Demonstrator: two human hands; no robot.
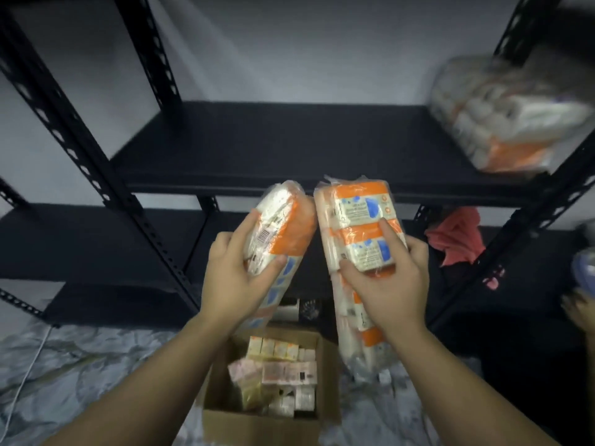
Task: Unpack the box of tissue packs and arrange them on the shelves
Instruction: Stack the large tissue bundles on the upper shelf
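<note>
At six o'clock, nearest the camera, an open brown cardboard box (pixel 257 416) sits on the crumpled grey floor covering (pixel 80 365), with small tissue packs (pixel 280 375) stacked inside. Above it, the left hand (pixel 236 275) has its grip closed around a long plastic-wrapped orange-and-white tissue bundle (pixel 283 226), tilted toward one o'clock. The right hand (pixel 389 278) clasps a second orange-and-white wrapped tissue bundle (pixel 357 233), tilted toward eleven o'clock; the two bundles nearly meet at their tops. Behind them stands the black metal shelf (pixel 273 149). At two o'clock a large clear-wrapped tissue bag (pixel 502 117) lies on it. At three o'clock, lower, a red cloth (pixel 457 236) rests.
</note>
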